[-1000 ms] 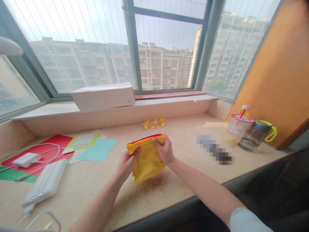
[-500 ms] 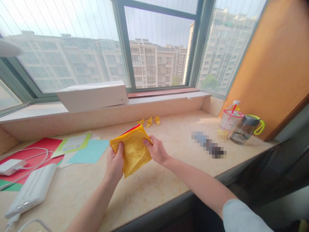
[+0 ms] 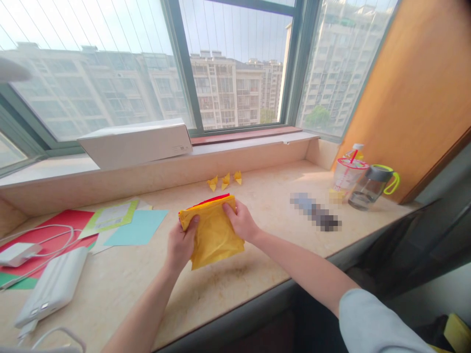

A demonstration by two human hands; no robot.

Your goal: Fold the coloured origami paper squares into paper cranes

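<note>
Left hand: the person's left hand (image 3: 181, 245) is closed around the left side of the bundle, thumb on top near the upper edge and fingers behind it.

Right hand: the person's right hand (image 3: 239, 221) grips the upper right part of the same bundle, with its fingers curled over the top edge.

Held thing: a creased, folded yellow paper bundle (image 3: 213, 238) with a thin red layer along its top edge hangs between both hands, over the middle of the beige stone counter (image 3: 228, 289).

Beyond the hands: three small folded yellow paper pieces (image 3: 225, 180) sit in a row near the counter's back edge.

Left end: a light blue paper sheet (image 3: 138, 227) and a red paper sheet (image 3: 73, 223) lie near the hands; a white power bank (image 3: 53, 287) lies near the front edge.

Right end: a blurred, unidentifiable object (image 3: 314, 212) lies on the counter. A clear plastic cup with a red lid (image 3: 348, 176) stands just beside a glass bottle with a grey cap and yellow-green handle (image 3: 368, 193), near the back corner.

Window ledge: a long white cardboard box (image 3: 134, 142) rests above the counter's back edge.
</note>
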